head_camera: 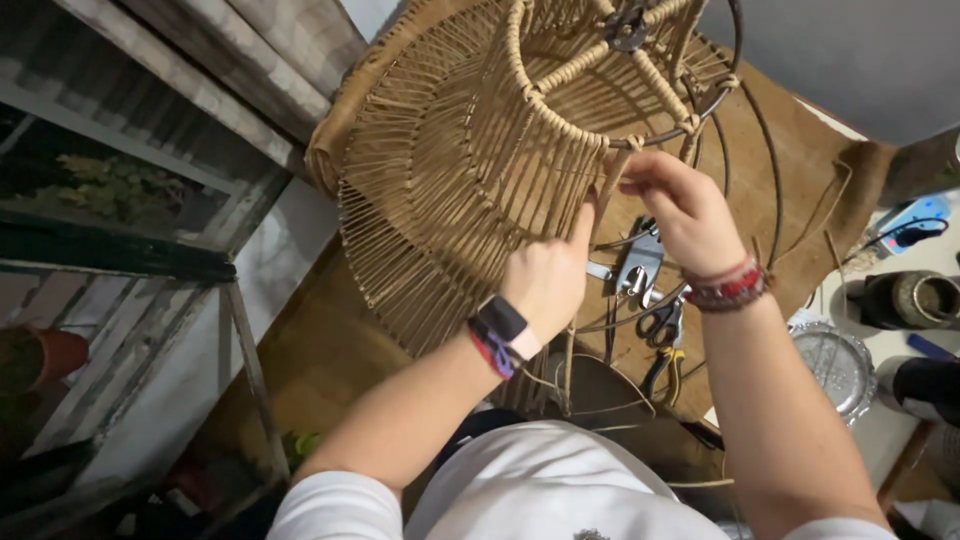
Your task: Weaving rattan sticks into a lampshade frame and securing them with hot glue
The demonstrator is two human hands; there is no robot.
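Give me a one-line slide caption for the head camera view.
Left hand presses woven cane strands while right hand pinches one at the wire frame of a half-woven shade, scissors below.

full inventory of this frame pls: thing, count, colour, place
Woven lampshade frame: 1, tan cord on dark wire, centre top.
Scissors: 1, black handles, under the right hand.
Pliers: 1, yellow and black handles, below the scissors.
Metal dish: 1, silver, right.
Dark jars: 2, right edge.
Plant pot: 1, reddish, left edge.
Left hand: touches the woven strands; dark watch on the wrist.
Right hand: pinches a cord at the wire ring; red bracelets.
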